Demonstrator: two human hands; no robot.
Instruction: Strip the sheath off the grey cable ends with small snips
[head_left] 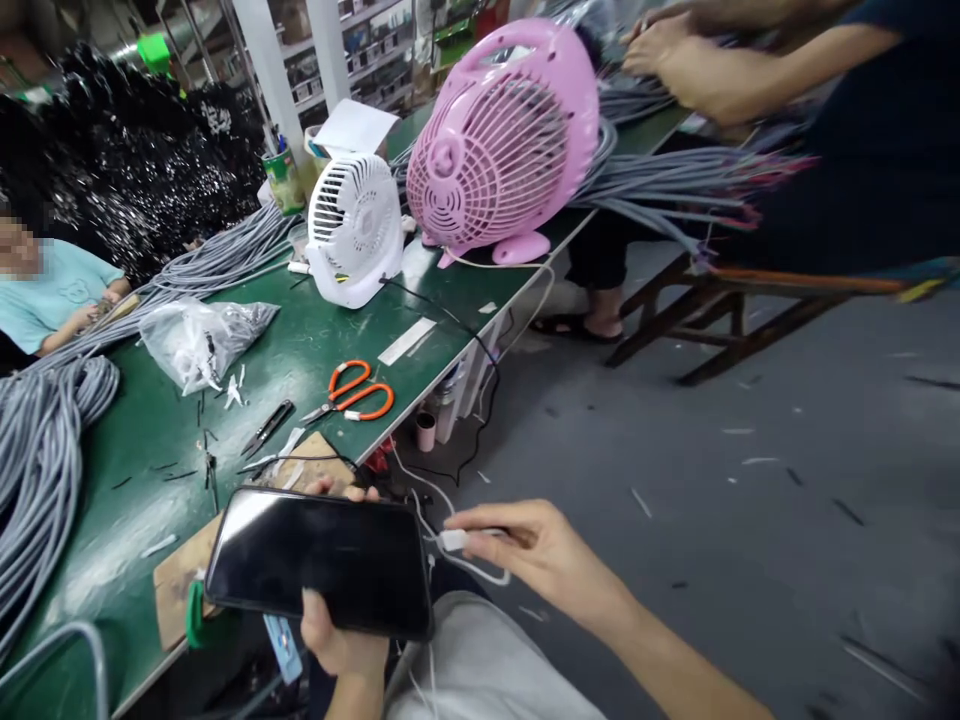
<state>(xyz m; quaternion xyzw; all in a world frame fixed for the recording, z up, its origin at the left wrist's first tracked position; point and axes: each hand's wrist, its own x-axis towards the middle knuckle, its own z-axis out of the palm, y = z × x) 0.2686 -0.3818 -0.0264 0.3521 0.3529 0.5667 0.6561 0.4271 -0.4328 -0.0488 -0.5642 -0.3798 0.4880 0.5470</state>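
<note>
A black smartphone (322, 560) with a dark screen lies sideways in my left hand (341, 640). The thumb rests on the screen's lower edge, and fingertips show past the far edge. To its right, my right hand (540, 545) pinches the white plug of a charging cable (454, 541) between thumb and fingers. That plug is close to the phone's right end; I cannot tell whether it touches. The white cord loops below the fingers and also runs up toward the table edge.
Orange-handled scissors (364, 390), thread snips (268, 428) and a plastic bag (202, 340) lie on the green table (315, 345). Beyond stand a white fan (356, 225) and a pink fan (510, 140). Grey cable bundles (45, 480) line the left. Two people sit nearby; a wooden stool (697, 310) is at right.
</note>
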